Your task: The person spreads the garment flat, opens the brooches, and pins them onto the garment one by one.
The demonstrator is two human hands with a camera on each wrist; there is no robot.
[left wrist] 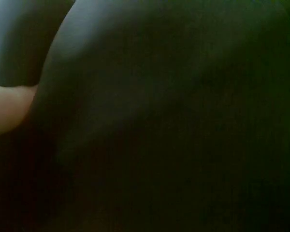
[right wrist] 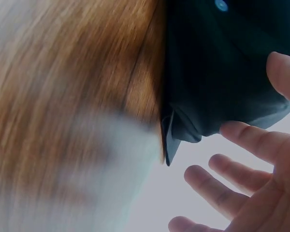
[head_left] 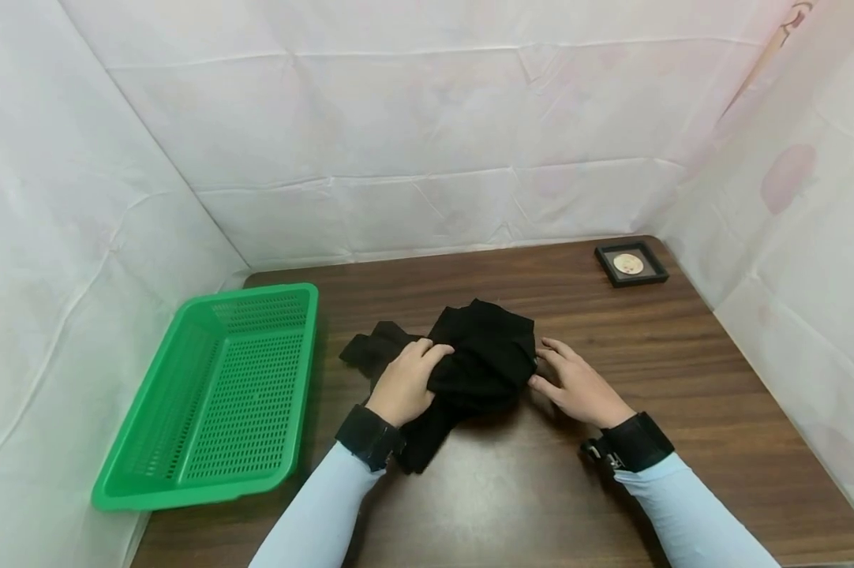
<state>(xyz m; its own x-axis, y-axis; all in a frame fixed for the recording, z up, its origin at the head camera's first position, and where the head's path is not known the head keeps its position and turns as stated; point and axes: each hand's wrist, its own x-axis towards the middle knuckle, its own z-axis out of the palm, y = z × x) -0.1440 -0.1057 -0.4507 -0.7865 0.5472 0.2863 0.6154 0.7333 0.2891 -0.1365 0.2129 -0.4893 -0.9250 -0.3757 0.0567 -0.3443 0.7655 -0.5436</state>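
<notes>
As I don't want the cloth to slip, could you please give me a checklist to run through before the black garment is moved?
1. Left grip on the black garment: ok.
2. Left grip's hold firm: cannot tell; dark cloth fills most of that wrist view.
3. Right grip closed on the garment: not ok; it is spread at the right edge.
4. Garment flat: not ok, bunched up.
5. Green basket apart from the garment: ok, to its left.
6. Black-framed disc away from both hands: ok.

1. Left sleeve (head_left: 320, 505), bottom left of centre: pale blue, close-fitting.
2. Right sleeve (head_left: 690, 513), lower right: pale blue, creased.
3. Left band (head_left: 368, 435), lower centre: wide, black.
4. Right band (head_left: 638, 442), lower right: black; small dark fitting (head_left: 597, 453).
</notes>
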